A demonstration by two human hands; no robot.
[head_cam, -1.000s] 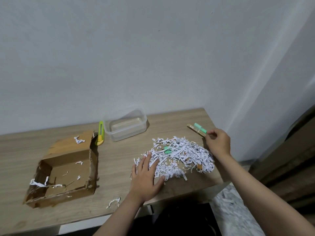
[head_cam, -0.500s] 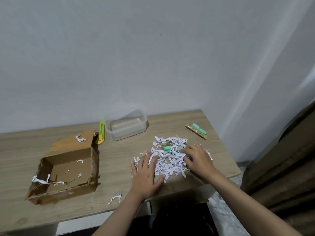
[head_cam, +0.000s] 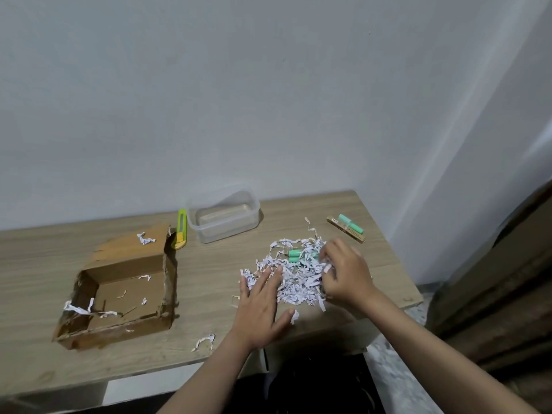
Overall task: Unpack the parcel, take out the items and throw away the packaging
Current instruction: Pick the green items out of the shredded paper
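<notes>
— Where do we stand with the parcel?

— The cardboard box [head_cam: 119,291] sits open on the left of the desk [head_cam: 209,282], and we judge it as good as emptied: only a few stray paper strips lie on its floor and along its torn front edge. Its filling, the shredded paper [head_cam: 294,279], is heaped on the desk to the right of the box, well apart from it.

— And the items?

— One set is already out: a mint-green item [head_cam: 349,223] lying on a thin brown stick, near the desk's far right edge, clear of the heap. More mint-green pieces [head_cam: 295,254] show in the top of the heap, half buried. So we take the sorting as partly done.

— What are our hands doing?

— Our left hand [head_cam: 259,306] lies flat with its fingers spread, pressing the near left edge of the shreds. Our right hand [head_cam: 343,273] is at the heap's right side with its fingers curled into the paper; it looks to be pinching shreds, though we cannot tell whether an item is among them.

— What is left, then?

— By our reckoning, picking out the green pieces still in the heap, then gathering the shreds, the loose scraps on the desk and the box itself for the bin. No bin is in view. A clear plastic container [head_cam: 224,216] and a yellow utility knife [head_cam: 180,231] stand behind the box, both untouched.
</notes>
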